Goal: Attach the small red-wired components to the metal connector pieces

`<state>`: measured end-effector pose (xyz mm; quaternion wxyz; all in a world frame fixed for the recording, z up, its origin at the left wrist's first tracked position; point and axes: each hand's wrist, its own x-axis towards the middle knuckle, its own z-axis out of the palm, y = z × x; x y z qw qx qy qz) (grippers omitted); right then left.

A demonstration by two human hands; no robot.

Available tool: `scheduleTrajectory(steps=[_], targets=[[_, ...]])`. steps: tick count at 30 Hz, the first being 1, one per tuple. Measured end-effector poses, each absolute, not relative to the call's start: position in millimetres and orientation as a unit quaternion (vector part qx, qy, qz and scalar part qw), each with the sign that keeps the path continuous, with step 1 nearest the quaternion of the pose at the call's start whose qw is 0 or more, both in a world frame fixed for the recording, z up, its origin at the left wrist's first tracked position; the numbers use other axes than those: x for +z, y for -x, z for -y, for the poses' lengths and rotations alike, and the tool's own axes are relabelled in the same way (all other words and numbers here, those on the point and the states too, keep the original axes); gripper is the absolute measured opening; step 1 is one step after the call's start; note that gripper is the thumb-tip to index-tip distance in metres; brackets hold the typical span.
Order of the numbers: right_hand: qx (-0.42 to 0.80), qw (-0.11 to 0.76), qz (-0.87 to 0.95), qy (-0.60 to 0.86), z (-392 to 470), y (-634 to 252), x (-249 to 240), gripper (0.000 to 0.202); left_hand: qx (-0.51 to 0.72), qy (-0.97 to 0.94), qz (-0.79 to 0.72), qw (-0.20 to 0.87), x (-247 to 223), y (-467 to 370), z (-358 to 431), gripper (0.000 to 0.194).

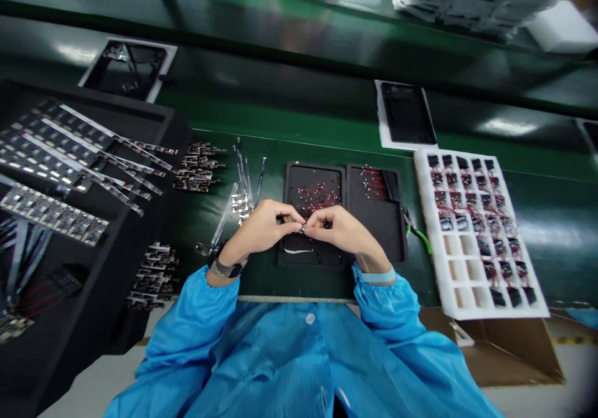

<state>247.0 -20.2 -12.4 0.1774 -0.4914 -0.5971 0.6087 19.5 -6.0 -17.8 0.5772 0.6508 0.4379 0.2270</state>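
Observation:
Both hands meet over the left black tray (292, 184), fingertips pinched together around a small part (303, 228) that is mostly hidden. My left hand (267, 226) comes from the left, thumb and index finger closed on the part. From the right, my right hand (339, 228) pinches the same spot. Red-wired pieces (320, 197) lie in the tray just behind the fingers, and a white strip (299, 251) lies in front of them. Left of my left hand are small circuit boards (240, 204) with flat ribbon cables (224, 215).
A second black tray (374, 218) holds red-wired pieces. Green-handled pliers (418, 231) lie beside a white foam tray (460, 287) of black modules. At left, a large black bin (100, 281) carries board strips (56, 212). Stacked boards (199, 167) stand near it.

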Motion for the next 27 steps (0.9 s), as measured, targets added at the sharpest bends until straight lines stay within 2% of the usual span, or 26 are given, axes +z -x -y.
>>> scheduleTrajectory(steps=[14,27], targets=[[0.614,0.211,0.596,0.472,20.8,-247.9,-6.8,0.037,0.232,-0.615,-0.419,0.626,-16.7,-16.6,0.3,0.011],[0.62,0.228,0.593,0.461,20.6,-247.4,-5.3,0.034,0.241,-0.604,-0.425,0.63,-16.7,-18.1,1.7,0.011]])
